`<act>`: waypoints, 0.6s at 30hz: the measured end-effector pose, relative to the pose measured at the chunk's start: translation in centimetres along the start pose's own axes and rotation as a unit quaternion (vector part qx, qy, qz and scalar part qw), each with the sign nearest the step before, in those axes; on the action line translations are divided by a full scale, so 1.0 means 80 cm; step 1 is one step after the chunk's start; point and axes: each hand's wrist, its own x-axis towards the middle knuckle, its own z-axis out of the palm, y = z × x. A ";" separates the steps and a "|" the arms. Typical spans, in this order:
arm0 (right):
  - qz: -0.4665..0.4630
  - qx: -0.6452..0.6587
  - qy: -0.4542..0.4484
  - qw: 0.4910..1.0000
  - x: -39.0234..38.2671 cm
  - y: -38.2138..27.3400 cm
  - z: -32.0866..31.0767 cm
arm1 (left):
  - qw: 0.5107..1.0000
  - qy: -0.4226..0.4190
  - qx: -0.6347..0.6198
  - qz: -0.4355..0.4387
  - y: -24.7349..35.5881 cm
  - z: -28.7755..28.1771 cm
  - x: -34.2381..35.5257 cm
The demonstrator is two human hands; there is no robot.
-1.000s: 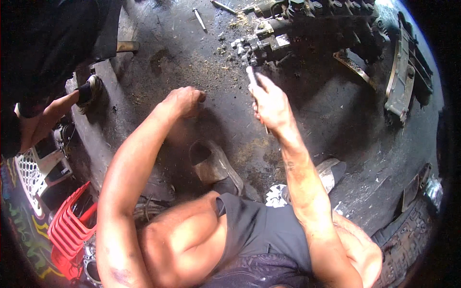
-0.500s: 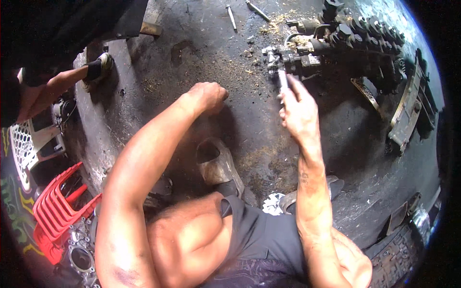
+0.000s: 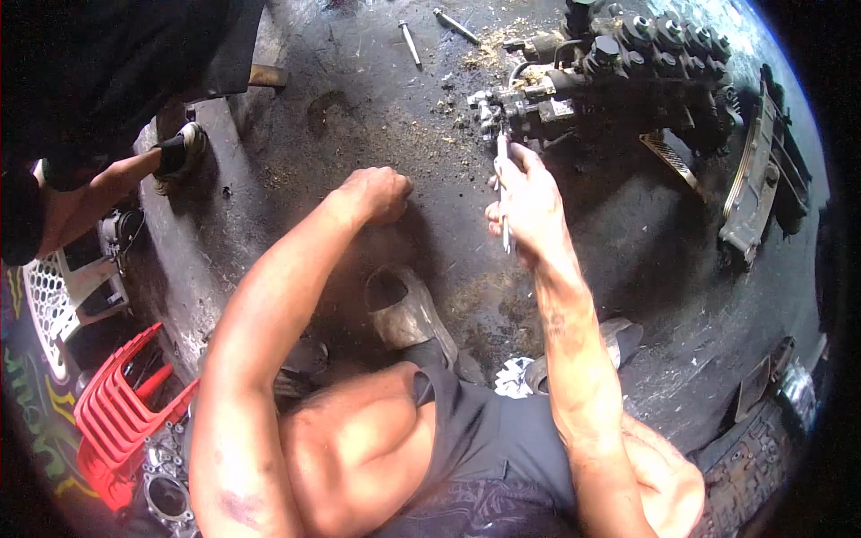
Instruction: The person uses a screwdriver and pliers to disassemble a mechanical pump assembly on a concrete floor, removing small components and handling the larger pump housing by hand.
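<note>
My right hand [image 3: 525,202] grips a long silver tool [image 3: 503,157], probably a wrench, whose upper end reaches a small metal fitting [image 3: 491,112] on a dark engine assembly [image 3: 628,67]. The assembly lies on the grimy floor [image 3: 314,161] at top right, with several round black parts along it. My left hand [image 3: 381,193] hangs lower and left of the fitting with curled fingers; what it holds, if anything, is hidden.
Another person's leg [image 3: 108,188] and dark clothing are at top left. Two long bolts [image 3: 457,27] lie at top centre. Stacked red plastic chairs [image 3: 117,403], a white chair [image 3: 58,296] and a metal housing [image 3: 166,489] stand lower left. Metal plates [image 3: 753,197] lie at right.
My right hand moved right, then slightly back left and down, still on the silver tool. My left hand also shifted right, then slightly back. The whole view moved with my head.
</note>
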 end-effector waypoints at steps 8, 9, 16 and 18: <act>0.030 -0.007 0.030 0.999 0.004 -0.008 -0.002 | 1.000 -0.003 -0.017 0.009 0.005 0.002 0.016; 0.024 -0.046 0.020 0.998 0.002 -0.003 0.004 | 1.000 -0.004 -0.026 0.008 0.005 -0.001 0.015; 0.014 -0.066 0.021 0.997 0.006 0.003 -0.007 | 0.999 0.017 -0.030 -0.009 -0.004 0.000 0.008; 0.015 -0.158 -0.055 0.986 -0.004 0.008 -0.005 | 0.999 0.011 -0.031 -0.002 -0.005 -0.001 0.006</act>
